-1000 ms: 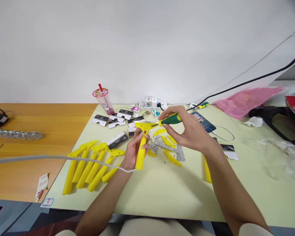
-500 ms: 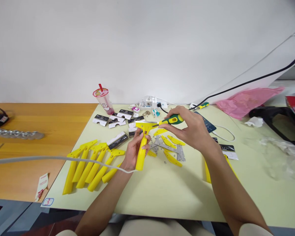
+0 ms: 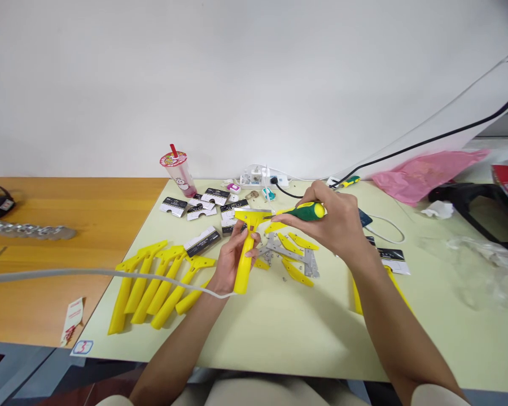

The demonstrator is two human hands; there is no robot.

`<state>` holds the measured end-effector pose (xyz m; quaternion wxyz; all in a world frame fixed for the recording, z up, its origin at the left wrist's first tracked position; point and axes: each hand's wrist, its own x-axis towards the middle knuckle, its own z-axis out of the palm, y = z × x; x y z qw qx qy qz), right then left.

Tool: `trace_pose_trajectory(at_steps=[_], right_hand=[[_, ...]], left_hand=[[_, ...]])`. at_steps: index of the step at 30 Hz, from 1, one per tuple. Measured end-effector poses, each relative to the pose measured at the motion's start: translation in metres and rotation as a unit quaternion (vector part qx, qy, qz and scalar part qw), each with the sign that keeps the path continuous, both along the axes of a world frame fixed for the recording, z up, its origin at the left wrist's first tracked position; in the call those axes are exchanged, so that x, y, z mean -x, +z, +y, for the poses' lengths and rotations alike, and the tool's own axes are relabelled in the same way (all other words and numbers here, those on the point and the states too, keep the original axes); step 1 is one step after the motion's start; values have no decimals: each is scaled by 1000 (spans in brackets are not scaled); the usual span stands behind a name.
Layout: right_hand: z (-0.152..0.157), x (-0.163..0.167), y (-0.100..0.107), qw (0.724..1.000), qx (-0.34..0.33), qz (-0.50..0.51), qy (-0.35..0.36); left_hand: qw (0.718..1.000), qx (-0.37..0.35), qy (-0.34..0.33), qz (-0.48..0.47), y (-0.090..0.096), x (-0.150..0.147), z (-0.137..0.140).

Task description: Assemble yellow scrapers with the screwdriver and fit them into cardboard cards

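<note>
My left hand (image 3: 228, 259) is wrapped round a yellow scraper (image 3: 244, 262), its wide head facing up with a metal strip along the top edge. A green and yellow screwdriver (image 3: 309, 211) is gripped in my right hand (image 3: 336, 223), lying nearly level. Its tip meets the right side of the scraper's head; the exact contact is too small to make out. Behind and right of the scraper lie yellow head plates (image 3: 297, 273), grey metal blades (image 3: 310, 263) and small loose screws (image 3: 284, 279).
Several yellow scraper handles (image 3: 163, 290) lie at the left. Black-and-white cards (image 3: 201, 241), a drink cup (image 3: 180, 172) and a power strip (image 3: 262, 179) stand toward the wall. A white cable (image 3: 110, 273) crosses the left foreground. At the right are a pink bag (image 3: 423, 175) and clear plastic (image 3: 482, 265).
The screwdriver handle has turned about its axis in my right hand, and its butt end has shifted slightly right and down. My left hand and the scraper have barely moved.
</note>
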<state>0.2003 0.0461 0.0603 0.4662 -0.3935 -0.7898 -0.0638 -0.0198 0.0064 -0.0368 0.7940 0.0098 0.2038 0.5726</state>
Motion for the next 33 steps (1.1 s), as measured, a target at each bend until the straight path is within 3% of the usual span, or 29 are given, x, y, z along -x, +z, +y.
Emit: trace_pose_trajectory(at_steps=[10, 33], right_hand=[[-1, 9, 0, 995, 24, 70, -67], [-1, 23, -5, 980, 92, 162, -74]], left_hand=[[999, -34, 6, 38, 3, -3, -2], [989, -59, 75, 110, 9, -5, -7]])
